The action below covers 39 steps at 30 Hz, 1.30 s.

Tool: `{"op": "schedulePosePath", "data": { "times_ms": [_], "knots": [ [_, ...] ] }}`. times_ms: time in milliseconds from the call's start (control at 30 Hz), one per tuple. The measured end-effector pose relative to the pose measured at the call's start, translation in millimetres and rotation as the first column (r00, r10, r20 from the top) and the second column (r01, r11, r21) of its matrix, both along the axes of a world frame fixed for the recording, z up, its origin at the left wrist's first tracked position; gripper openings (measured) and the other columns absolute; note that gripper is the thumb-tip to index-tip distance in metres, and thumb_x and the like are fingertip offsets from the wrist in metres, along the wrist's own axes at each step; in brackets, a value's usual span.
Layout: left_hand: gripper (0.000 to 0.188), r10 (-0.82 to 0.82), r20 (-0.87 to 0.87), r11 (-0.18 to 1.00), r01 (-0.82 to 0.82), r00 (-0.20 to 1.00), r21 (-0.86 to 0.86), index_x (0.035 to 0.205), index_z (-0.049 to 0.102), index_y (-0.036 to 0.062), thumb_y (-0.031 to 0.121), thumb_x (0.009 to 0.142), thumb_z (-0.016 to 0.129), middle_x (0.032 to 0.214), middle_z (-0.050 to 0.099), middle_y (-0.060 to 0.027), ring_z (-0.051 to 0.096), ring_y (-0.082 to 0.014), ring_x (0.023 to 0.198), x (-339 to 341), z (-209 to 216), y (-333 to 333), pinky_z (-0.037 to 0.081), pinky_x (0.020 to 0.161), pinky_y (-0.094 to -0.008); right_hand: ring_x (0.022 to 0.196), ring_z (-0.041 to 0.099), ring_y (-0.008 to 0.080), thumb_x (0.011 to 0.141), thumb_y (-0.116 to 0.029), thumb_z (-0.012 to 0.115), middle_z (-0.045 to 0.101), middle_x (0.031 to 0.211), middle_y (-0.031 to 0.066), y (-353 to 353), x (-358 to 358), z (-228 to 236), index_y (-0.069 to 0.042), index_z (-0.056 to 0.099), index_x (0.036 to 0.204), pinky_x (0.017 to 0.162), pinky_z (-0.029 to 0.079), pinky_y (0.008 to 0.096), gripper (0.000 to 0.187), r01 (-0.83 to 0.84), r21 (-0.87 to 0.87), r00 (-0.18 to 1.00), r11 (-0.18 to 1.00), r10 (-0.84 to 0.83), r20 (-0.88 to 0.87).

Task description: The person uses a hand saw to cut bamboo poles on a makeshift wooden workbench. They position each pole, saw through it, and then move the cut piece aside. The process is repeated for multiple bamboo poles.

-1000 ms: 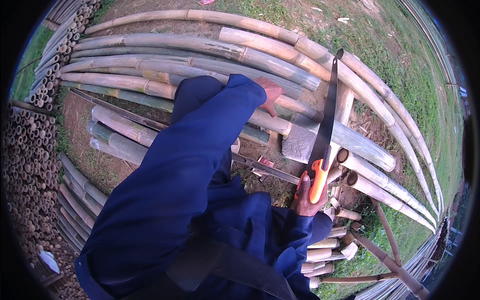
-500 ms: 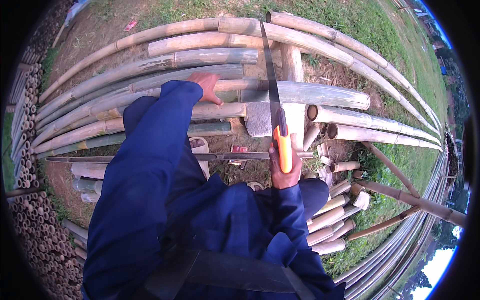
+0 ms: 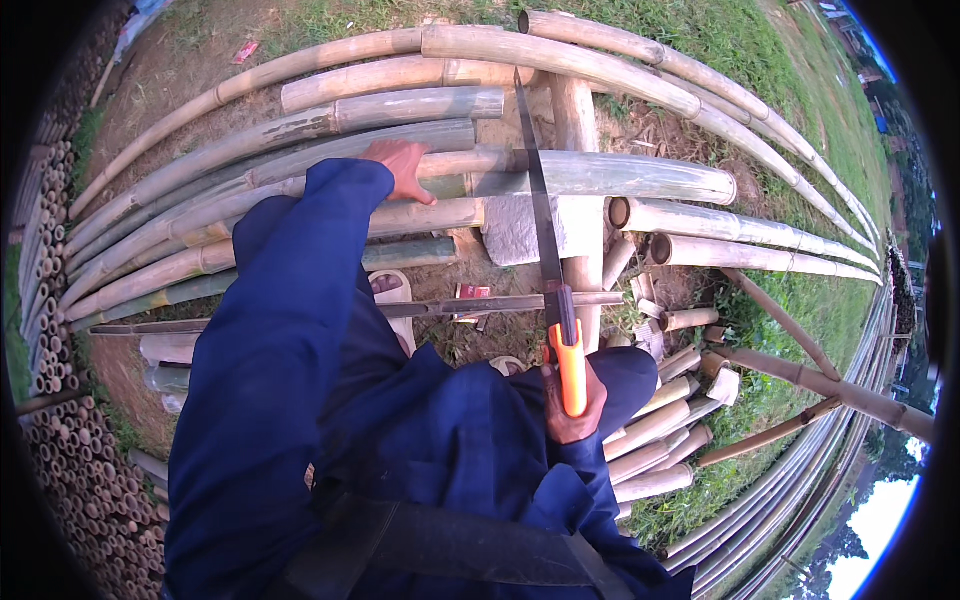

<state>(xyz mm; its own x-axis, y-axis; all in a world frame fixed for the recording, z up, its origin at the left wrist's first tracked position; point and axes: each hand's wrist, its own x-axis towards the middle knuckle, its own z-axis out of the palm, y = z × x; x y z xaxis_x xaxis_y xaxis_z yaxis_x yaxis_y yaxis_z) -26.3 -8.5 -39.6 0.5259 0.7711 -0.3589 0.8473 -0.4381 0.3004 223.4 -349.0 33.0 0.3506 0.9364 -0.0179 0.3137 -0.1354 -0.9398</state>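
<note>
Crossing a long, smooth, grey-green bamboo pole [image 3: 640, 177], a dark, tapering metal saw blade [image 3: 545, 215] is pointing away from the right hand [image 3: 590, 402], which is wrapping around a moulded orange-and-black handle [image 3: 570, 362]. The pole is lying beyond the right hand, extending rightward from the left hand [image 3: 402, 170]. The left hand is spreading over the bamboo, thumb standing apart; the view is not showing how firmly it is bearing down, nor whether the saw's teeth are biting.

Good control is probably depending on the left palm pinning the rounded surface against rolling, the blade staying square to the pole's length, and long, even strokes clear of the left fingers.

Between the hands, a rough, pale-grey block [image 3: 540, 232] is sitting beside a thick, pale, round timber [image 3: 575, 112]. Jointed, cylindrical tan and grey-green bamboo lengths [image 3: 270, 120] are lying side by side around the left hand. Just beyond the right hand, a narrow, split bamboo strip [image 3: 500, 303] is passing under the saw. To that hand's right, short, tan bamboo offcuts [image 3: 650, 455] are lying heaped near green grass [image 3: 770, 375].
</note>
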Motion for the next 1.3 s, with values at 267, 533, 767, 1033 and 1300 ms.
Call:
{"op": "schedulePosePath", "data": {
  "times_ms": [267, 533, 767, 1033, 1300],
  "knots": [
    [0.103, -0.023, 0.006, 1.0, 0.023, 1.0, 0.018, 0.146, 0.055, 0.0016, 0.051, 0.062, 0.088, 0.109, 0.072, -0.0292, 0.071, -0.0407, 0.105, -5.6, -8.9, 8.4, 0.054, 0.093, -0.0482, 0.071, 0.06, 0.0149, 0.094, -0.008, 0.071, 0.068, 0.082, 0.0098, 57.0, 1.0, -10.8, 0.004, 0.066, 0.107, 0.071, 0.052, 0.0325, 0.019, -0.03, -0.007, 0.999, 1.0, 0.03, 0.011],
    [0.089, -0.008, 0.03, 1.0, 0.008, 1.0, -0.024, 0.134, 0.065, 0.0027, 0.051, 0.063, 0.088, 0.108, 0.073, -0.0261, 0.071, -0.0409, 0.103, -2.1, -14.5, 12.3, 0.054, 0.091, -0.048, 0.074, 0.07, 0.0141, 0.094, -0.01, 0.072, 0.072, 0.082, 0.0115, 2.4, 2.3, 12.5, 0.002, 0.069, 0.11, 0.071, 0.055, 0.0316, 0.021, -0.001, -0.103, 1.0, 0.995, 0.003, 0.019],
    [0.086, 0.003, -0.046, 0.995, -0.008, 0.999, -0.098, 0.129, 0.068, 0.0006, 0.055, 0.065, 0.087, 0.11, 0.073, -0.027, 0.071, -0.0409, 0.104, -1.0, 1.4, 4.2, 0.055, 0.091, -0.0487, 0.068, 0.065, 0.0215, 0.094, -0.009, 0.073, 0.068, 0.079, 0.0163, 13.4, -3.4, 2.1, 0.003, 0.067, 0.112, 0.069, 0.053, 0.0351, 0.022, -0.034, -0.075, 0.999, 0.997, 0.037, 0.039],
    [0.101, 0.015, -0.049, 0.99, -0.022, 0.999, -0.136, 0.14, 0.059, -0.0014, 0.057, 0.063, 0.088, 0.121, 0.07, -0.028, 0.068, -0.0408, 0.113, 7.0, -0.4, 0.4, 0.053, 0.099, -0.0473, 0.061, 0.059, 0.0172, 0.095, -0.008, 0.071, 0.064, 0.07, 0.0142, 41.8, 0.0, -7.6, 0.004, 0.067, 0.102, 0.061, 0.049, 0.0345, 0.015, -0.033, -0.121, 0.999, 0.992, 0.035, 0.017],
    [0.118, 0.144, 0.212, 0.989, -0.135, 0.967, -0.059, 0.154, 0.042, -0.0012, 0.06, 0.065, 0.088, 0.146, 0.055, -0.0291, 0.054, -0.0417, 0.135, -8.9, -19.8, -0.9, 0.043, 0.115, -0.0453, 0.076, 0.065, 0.0161, 0.093, -0.008, 0.073, 0.071, 0.084, 0.0152, 55.8, 6.0, -46.3, 0.007, 0.067, 0.113, 0.075, 0.054, 0.033, 0.025, -0.026, 0.107, 1.0, 0.994, 0.024, 0.019]
  ]
}}
